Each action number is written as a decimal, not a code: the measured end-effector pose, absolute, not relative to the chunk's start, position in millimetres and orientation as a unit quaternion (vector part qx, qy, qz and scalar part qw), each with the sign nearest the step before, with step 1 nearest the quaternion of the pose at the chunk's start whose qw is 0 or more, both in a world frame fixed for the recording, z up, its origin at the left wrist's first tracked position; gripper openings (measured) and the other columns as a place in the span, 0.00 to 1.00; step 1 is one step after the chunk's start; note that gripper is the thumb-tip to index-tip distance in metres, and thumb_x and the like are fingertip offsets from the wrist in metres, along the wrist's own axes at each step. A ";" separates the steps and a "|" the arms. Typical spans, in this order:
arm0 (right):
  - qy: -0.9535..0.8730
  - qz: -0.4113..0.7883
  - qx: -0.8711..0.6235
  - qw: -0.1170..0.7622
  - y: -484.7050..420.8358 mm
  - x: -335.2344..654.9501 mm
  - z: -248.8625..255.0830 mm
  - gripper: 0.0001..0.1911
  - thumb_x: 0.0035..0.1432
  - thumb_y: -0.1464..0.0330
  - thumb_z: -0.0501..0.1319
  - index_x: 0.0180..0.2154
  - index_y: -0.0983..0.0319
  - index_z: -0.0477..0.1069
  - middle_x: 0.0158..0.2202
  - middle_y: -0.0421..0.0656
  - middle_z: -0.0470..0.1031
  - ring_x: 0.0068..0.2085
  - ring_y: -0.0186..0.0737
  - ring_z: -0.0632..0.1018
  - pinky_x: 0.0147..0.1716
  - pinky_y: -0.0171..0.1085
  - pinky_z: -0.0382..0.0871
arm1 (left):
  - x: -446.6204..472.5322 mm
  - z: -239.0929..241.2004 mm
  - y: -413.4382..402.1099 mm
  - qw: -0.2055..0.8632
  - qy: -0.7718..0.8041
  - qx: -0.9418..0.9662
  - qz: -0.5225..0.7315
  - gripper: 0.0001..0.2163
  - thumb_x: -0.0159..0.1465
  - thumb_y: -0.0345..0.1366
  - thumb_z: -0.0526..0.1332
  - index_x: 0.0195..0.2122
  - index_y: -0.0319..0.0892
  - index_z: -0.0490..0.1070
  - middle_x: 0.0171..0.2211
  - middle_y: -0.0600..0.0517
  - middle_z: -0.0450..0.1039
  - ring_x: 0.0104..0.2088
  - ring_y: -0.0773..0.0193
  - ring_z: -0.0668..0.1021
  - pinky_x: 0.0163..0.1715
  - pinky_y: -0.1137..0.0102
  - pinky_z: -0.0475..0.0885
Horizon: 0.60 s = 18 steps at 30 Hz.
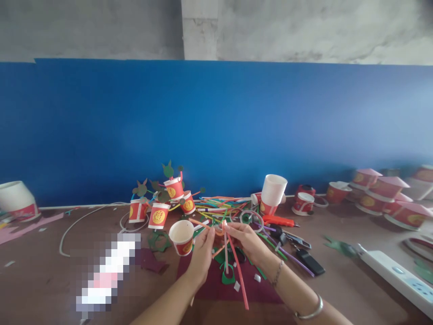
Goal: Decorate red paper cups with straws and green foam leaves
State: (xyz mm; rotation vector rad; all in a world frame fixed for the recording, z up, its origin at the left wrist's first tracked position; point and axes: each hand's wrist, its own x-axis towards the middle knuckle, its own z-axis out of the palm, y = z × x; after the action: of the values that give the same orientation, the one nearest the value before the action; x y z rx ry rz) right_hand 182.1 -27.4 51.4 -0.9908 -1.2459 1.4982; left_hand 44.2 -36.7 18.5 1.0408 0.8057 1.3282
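Observation:
My left hand point(202, 253) is closed on a small red paper cup point(181, 237) with a white inside, tipped on its side, and pinches coloured straws point(206, 225). My right hand point(248, 241) pinches the upper end of a red straw point(238, 271) that slants down toward me, together with a pink straw point(226, 248). The two hands meet over a dark red felt sheet point(219, 286) strewn with green scraps.
A cluster of red cups with green felt leaves point(162, 201) stands behind, beside a heap of coloured straws point(219, 205). A stack of white cups point(272, 194), a red cutter point(279, 220), black keys point(309, 261), a power strip point(395, 275) and pink-lidded bowls point(389, 192) lie right.

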 end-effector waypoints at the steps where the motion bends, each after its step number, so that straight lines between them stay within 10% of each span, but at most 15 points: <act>1: -0.533 0.594 -0.406 0.446 -27.9 181.6 50.7 0.21 0.47 0.52 0.66 0.29 0.65 0.77 0.21 0.39 0.71 0.22 0.31 0.69 0.24 0.31 0.63 | 43.4 17.6 -36.1 0.585 0.357 0.455 0.568 0.18 0.59 0.51 0.59 0.33 0.39 0.73 0.29 0.51 0.75 0.30 0.62 0.76 0.34 0.69 0.71; 9: -0.675 0.450 -0.411 0.416 -26.4 179.1 48.6 0.17 0.55 0.56 0.59 0.28 0.63 0.78 0.25 0.39 0.73 0.28 0.37 0.71 0.31 0.34 0.65 | 39.9 23.6 -35.3 0.562 0.384 0.511 0.525 0.21 0.56 0.55 0.59 0.24 0.39 0.68 0.20 0.56 0.66 0.22 0.68 0.69 0.23 0.74 0.66; 18: -0.736 0.389 -0.446 0.328 -30.2 178.3 46.2 0.29 0.50 0.74 0.59 0.56 0.59 0.65 0.27 0.36 0.71 0.27 0.32 0.68 0.27 0.31 0.62 | 38.0 19.5 -30.9 0.510 0.420 0.492 0.567 0.20 0.56 0.54 0.60 0.23 0.38 0.69 0.17 0.58 0.61 0.20 0.71 0.64 0.20 0.76 0.59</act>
State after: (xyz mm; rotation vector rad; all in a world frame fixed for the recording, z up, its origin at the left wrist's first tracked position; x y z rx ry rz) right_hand 178.3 -30.2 46.2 -1.1684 -1.9265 1.0183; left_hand 38.0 -30.9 19.5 1.1858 1.0119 1.3645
